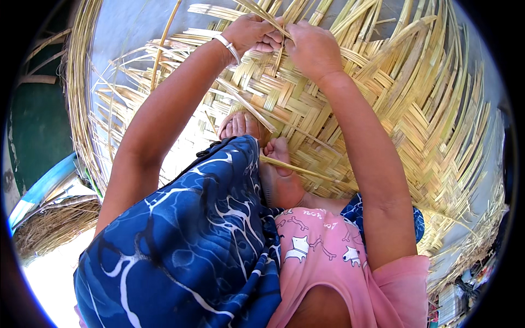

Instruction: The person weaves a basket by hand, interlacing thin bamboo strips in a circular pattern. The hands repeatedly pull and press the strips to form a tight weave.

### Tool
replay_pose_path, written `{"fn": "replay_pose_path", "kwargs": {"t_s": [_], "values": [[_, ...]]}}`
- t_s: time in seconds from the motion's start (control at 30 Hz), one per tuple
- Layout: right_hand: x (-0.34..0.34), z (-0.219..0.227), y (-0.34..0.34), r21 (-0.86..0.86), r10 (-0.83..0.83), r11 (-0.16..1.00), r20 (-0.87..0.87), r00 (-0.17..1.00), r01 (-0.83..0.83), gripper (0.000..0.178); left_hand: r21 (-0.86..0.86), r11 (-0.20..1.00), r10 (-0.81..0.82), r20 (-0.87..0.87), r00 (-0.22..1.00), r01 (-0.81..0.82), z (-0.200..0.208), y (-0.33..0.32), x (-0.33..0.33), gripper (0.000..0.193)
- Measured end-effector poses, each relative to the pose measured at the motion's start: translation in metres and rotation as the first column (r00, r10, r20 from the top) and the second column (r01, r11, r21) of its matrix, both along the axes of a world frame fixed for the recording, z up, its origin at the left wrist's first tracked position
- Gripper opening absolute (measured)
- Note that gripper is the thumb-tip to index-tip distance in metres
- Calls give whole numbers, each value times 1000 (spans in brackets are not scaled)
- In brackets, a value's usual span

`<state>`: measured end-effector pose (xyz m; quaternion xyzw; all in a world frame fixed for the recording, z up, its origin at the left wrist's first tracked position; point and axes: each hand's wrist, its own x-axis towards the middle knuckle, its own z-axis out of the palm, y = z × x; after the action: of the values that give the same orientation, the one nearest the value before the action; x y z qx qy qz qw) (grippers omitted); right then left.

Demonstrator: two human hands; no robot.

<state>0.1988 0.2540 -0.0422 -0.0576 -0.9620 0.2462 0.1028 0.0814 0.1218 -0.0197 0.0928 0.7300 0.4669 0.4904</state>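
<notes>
A large mat (306, 104) of flat, yellow-green reed strips lies under and in front of me, woven in a slanting pattern. Its loose strip ends fan out along the far, left and right edges. At its far edge my left hand (253, 34), with a white bangle on the wrist, is closed round a reed strip (262, 13). Close beside it, my right hand (316, 50) pinches the same strip, or one next to it; its fingertips are partly hidden. Both hands are just above the weave, nearly touching each other.
My bare feet (240, 126) rest on the mat. A loose strip (306, 170) lies across it near my ankle. A bundle of long thin reeds (82, 93) stretches along the left, with a heap of dry stalks (54, 227) below. Small mixed items (465, 290) sit at the lower right.
</notes>
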Motion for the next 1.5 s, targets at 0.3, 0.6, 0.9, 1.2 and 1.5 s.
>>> {"fn": "replay_pose_path", "kwargs": {"t_s": [0.3,0.6,0.9,1.2,1.5], "values": [[2,2,0,-24,-19,1000,10,1000,19,14,166,986,-57,136,989,33,-2,-21,0,31],[2,-1,0,-14,-6,1000,3,1000,6,16,187,982,-55,121,991,31,-6,-21,1,33],[3,-2,-1,-22,1,1000,-24,1000,-2,16,148,989,-27,98,995,12,-3,-21,4,31],[4,-3,2,0,17,1000,-39,999,-17,17,131,991,-4,50,999,-3,-3,-17,7,32],[5,-3,1,38,9,999,-41,999,-8,16,98,995,21,32,999,-24,-10,-15,9,31]]}}
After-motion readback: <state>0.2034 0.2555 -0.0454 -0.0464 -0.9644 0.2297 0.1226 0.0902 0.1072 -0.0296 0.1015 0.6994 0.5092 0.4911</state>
